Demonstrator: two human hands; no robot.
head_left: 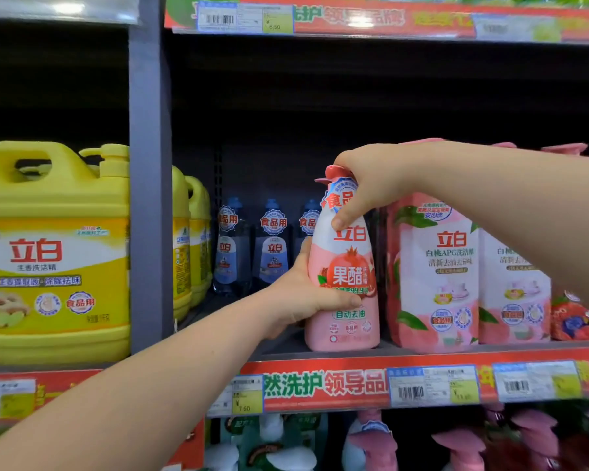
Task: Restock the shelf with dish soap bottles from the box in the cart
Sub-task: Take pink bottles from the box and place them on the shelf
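The pink dish soap bottle (pixel 349 321) stands upright at the shelf's (pixel 286 350) near edge, with the left hand (pixel 300 300) grasping its belly and the right hand's (pixel 371 185) fingers (pixel 342 217) clasping its neck, which suits a probably heavy, slick bottle.

Pretty clearly a supermarket aisle, cleaning-products section. The shelf (pixel 286 350) has a red promo strip (pixel 323 384) along its front edge with barcode price tags (pixel 434 385) stuck on. It's lined with repeats of the same stuff: yellow jugs (pixel 53 253), blue bottles (pixel 274 246) and pink packs (pixel 436 277), labels facing out.
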